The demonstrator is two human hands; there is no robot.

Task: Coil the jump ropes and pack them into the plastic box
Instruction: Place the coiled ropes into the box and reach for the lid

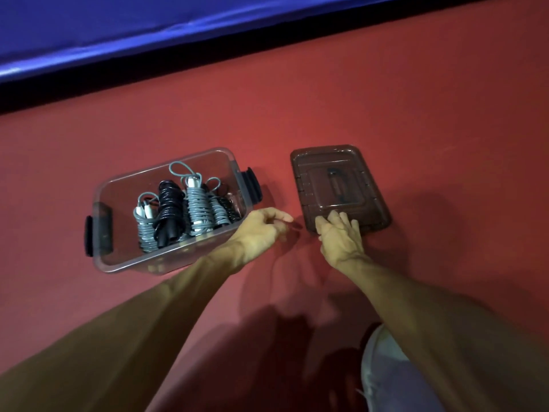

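Note:
A clear plastic box (pixel 118 185) with dark latches stands on the red floor at centre left. Inside it lie several coiled jump ropes, grey ones (pixel 197 208) and black ones (pixel 167 209). The box's dark translucent lid (pixel 338 176) lies flat on the floor to the right. My right hand (pixel 338 233) rests with straight fingers on the lid's near edge. My left hand (pixel 264 227) hovers between the box's right corner and the lid, fingers loosely curled and holding nothing.
A blue mat (pixel 148 34) with a black edge runs along the far side of the red floor (pixel 386 99). A leg in grey cloth (pixel 386 376) shows at the bottom right.

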